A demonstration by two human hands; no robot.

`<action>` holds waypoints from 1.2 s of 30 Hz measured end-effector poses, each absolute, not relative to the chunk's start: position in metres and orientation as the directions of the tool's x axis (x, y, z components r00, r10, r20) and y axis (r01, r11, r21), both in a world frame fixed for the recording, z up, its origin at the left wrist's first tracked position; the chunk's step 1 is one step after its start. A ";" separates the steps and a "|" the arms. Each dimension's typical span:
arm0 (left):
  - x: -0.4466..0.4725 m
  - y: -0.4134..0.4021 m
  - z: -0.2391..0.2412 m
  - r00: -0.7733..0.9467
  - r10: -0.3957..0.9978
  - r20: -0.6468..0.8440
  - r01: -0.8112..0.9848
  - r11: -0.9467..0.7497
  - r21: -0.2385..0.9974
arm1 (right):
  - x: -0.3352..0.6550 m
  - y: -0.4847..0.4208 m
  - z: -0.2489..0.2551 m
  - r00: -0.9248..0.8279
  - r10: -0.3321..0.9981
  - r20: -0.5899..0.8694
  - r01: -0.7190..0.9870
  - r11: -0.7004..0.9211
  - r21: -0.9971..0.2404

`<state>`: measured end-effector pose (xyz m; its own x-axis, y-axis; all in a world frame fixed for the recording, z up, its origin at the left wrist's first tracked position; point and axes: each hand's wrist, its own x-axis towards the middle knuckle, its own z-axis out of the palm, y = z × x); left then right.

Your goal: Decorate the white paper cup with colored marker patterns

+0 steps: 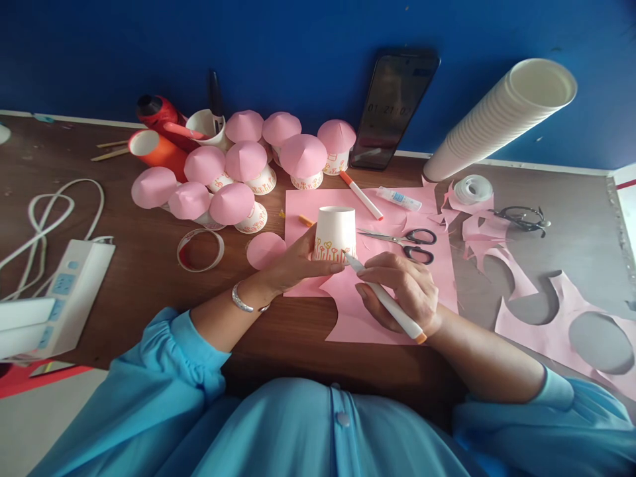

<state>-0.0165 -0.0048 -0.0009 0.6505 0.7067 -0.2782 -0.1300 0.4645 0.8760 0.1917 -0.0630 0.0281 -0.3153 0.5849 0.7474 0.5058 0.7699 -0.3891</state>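
A white paper cup (336,228) is held upside down by my left hand (303,258), whose fingers wrap its left side and lower edge. Small red, orange and green flower drawings circle the cup near its rim. My right hand (405,288) grips a white marker (387,301) with an orange end, its tip at the cup's drawn band. Under both hands lies a pink paper sheet (430,291). Scissors (402,240) with black handles rest just behind my right hand, and an orange-capped marker (362,196) lies beyond the cup.
Several cups with pink cone tops (246,160) stand at the back left. A tall cup stack (501,119) and a phone (395,109) lean on the blue wall. Tape (473,189), glasses (521,217) and pink scraps (541,318) lie right; a power strip (74,291) lies left.
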 end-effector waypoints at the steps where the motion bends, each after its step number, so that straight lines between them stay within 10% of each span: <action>1: -0.017 -0.005 -0.001 0.651 0.706 -0.279 -0.126 0.463 0.877 | 0.191 -0.063 0.028 -0.316 0.583 0.749 0.509 0.770 -0.385; 36: -0.017 -0.004 0.001 0.676 0.679 -0.286 -0.134 0.495 0.858 | 0.192 -0.063 0.025 -0.306 0.610 0.731 0.524 0.749 -0.405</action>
<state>-0.0174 -0.0041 0.0013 0.6759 0.6790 -0.2865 -0.1338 0.4953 0.8584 0.1919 -0.0628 0.0253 -0.3060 0.6097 0.7312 0.5241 0.7490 -0.4052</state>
